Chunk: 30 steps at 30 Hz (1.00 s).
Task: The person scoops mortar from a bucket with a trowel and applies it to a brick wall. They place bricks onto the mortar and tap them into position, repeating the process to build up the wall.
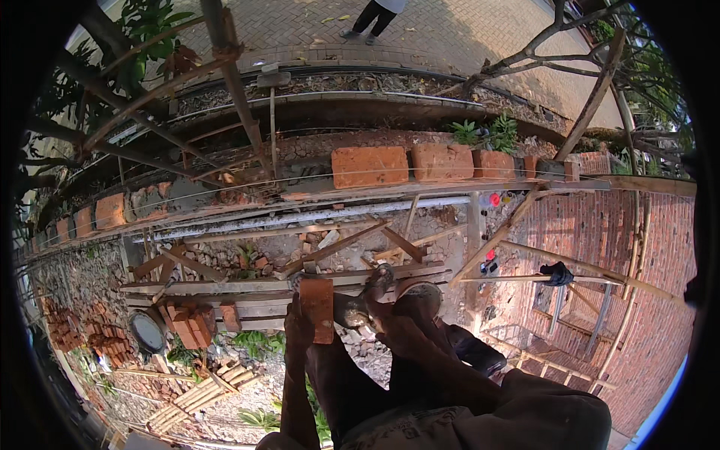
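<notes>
My left hand (pixel 298 327) is closed around the side of an orange-red brick (pixel 317 311), held upright above the scaffold planks (pixel 262 286). Just right of it, my right hand (pixel 399 334) is closed by a grey, mortar-smeared trowel (pixel 348 310); its handle is hidden in the fingers. Beyond that hand stands a round pail (pixel 420 297), partly covered by my arm. Ahead runs a brick wall with bricks (pixel 370 166) set apart along its top and wet grey mortar (pixel 178 196) to their left. A thin string stretches along the wall.
Loose bricks (pixel 190 325) and a round bucket (pixel 146 332) sit on the planks at left. Wooden poles (pixel 495 236) cross at right, one carrying a dark cloth (pixel 556 274). Rubble, bamboo (pixel 202 397) and brick piles lie below. Beyond the wall, a person (pixel 377 16) stands on paving.
</notes>
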Each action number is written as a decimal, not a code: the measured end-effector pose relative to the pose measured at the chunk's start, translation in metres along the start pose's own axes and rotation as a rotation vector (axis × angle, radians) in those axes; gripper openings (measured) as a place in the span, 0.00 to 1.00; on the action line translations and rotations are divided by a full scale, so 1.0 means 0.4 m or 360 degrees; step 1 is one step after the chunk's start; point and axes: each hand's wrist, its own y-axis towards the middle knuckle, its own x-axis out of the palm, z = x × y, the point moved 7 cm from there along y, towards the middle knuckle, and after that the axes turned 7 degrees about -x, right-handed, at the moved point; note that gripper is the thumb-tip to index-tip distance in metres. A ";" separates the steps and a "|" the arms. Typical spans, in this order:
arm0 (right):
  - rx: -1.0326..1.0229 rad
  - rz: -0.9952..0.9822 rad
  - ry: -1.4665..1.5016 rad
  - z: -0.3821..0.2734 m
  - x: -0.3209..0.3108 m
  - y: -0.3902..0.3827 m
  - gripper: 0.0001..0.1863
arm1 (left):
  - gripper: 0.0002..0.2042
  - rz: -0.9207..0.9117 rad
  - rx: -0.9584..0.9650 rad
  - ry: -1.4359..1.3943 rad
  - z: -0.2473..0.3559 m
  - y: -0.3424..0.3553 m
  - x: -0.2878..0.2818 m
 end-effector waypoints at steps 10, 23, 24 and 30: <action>0.0474 0.0309 0.0396 0.073 0.089 -0.191 0.20 | 0.58 0.0083 -0.0005 0.0519 0.275 -0.019 0.106; 0.0937 0.1475 0.1111 0.235 0.136 -0.506 0.23 | 0.45 -0.0330 0.1101 0.0498 0.934 0.114 0.337; 0.0946 0.1665 0.0837 0.246 0.126 -0.545 0.21 | 0.45 -0.0335 0.1250 0.0466 1.010 0.125 0.374; 0.2063 0.1403 0.1663 0.332 0.360 -0.723 0.16 | 0.44 -0.0242 0.1706 0.0655 1.415 0.225 0.670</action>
